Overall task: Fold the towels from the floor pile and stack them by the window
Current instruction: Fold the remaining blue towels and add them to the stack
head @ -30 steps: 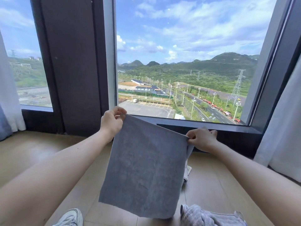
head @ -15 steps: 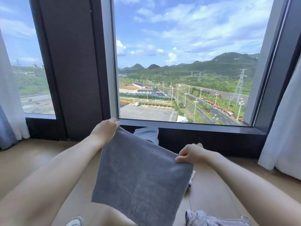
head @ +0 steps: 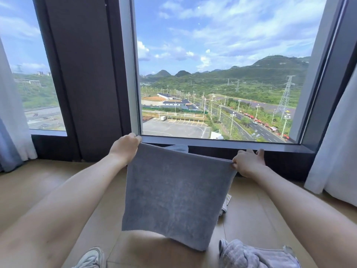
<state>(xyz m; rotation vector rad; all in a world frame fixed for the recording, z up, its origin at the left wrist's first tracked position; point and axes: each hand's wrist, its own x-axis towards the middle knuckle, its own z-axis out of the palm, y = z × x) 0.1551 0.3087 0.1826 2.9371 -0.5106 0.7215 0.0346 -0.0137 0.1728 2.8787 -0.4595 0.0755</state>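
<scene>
Holding a flat, square grey terry-cloth towel [head: 173, 194] up by its 2 top corners, low in front of the large dark-framed window [head: 222, 144]. Gripping the upper left corner in the left hand [head: 125, 147], fingers curled over the edge, close against the sill. Pinching the upper right corner in the right hand [head: 245, 163], with the remaining fingers stretched toward the dark wall under the glass. Hanging smooth and slightly tilted, lower edge down over a bare knee [head: 154, 242], clear of the pale wooden floor [head: 251, 213]. Just behind the top edge, under the sill, a glimpse of another grey cloth [head: 178, 148]; cannot tell whether folded. At bottom right, lying crumpled on the floor, a heap of grey towels [head: 251, 255]. At bottom left, a white sneaker [head: 90, 258]. At the far right, a white curtain [head: 338, 151] hanging to the floor.
</scene>
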